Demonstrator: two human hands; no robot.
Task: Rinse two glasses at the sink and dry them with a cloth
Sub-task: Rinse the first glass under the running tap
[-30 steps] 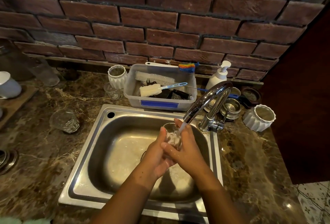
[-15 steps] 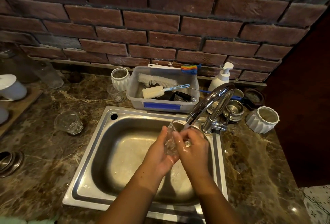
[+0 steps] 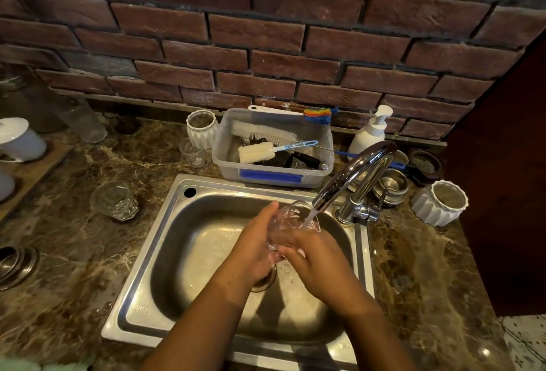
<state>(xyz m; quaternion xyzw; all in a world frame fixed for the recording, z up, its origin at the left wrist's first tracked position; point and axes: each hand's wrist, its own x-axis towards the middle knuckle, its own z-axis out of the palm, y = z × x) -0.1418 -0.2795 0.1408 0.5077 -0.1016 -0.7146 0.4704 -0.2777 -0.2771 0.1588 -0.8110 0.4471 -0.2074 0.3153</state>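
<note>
Both hands held one glass over the steel sink, under the water that ran from the tap. The left hand had its grip closed around the side of the glass, and the right hand gripped it from the other side. A second glass stood on the table, left of the sink.

Bare forearms, no sleeves, jewellery.

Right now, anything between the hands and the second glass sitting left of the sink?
Nothing visible. Both hands hold a glass under the tap; the second glass stands alone on the counter, with only the sink rim between.
</note>
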